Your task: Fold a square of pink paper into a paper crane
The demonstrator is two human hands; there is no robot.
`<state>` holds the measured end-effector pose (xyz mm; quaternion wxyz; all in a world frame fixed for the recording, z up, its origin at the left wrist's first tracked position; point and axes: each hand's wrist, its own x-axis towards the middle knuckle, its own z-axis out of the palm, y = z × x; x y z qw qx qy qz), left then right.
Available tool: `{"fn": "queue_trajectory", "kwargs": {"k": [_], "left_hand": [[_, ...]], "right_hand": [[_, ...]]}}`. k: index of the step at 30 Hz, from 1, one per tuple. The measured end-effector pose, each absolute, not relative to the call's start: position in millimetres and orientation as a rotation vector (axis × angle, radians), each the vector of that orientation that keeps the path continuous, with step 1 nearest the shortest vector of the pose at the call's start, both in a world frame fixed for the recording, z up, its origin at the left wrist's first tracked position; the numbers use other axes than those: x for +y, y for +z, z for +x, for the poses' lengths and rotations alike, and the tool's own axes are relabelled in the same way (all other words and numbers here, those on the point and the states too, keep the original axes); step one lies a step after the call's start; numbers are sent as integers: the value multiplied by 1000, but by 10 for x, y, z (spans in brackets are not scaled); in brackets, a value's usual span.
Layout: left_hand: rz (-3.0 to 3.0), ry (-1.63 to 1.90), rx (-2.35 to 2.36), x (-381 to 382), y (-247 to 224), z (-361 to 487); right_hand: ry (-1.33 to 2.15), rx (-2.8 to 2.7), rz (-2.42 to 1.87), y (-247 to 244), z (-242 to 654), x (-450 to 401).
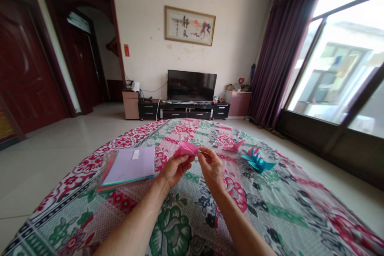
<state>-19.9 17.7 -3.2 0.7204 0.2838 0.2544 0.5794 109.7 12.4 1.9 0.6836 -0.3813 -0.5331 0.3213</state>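
A folded piece of pink paper (185, 149) is held up over the patterned cloth, near the middle of the head view. My left hand (177, 169) pinches its lower edge between thumb and fingers. At the paper's right corner, my right hand (211, 165) has thumb and index finger closed on it. To the left lies a stack of coloured paper with a lilac sheet (129, 167) on top. On the right, a blue folded paper figure (258, 163) rests on the cloth, with pink folded figures (235, 146) beside and behind it.
A floral cloth (171, 228) covers the round surface under my arms. Beyond its far edge stand a low black cabinet (186, 111) and a television (192, 86). A small white label (136, 155) lies on the lilac sheet.
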Motion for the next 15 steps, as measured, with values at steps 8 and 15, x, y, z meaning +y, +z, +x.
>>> {"fn": "queue_trajectory", "kwargs": {"k": [8, 15], "left_hand": [[625, 1283, 566, 156, -6, -186], [665, 1262, 563, 152, -17, -172]], "right_hand": [[620, -1186, -927, 28, 1131, 126], [509, -1289, -988, 73, 1141, 72]]}}
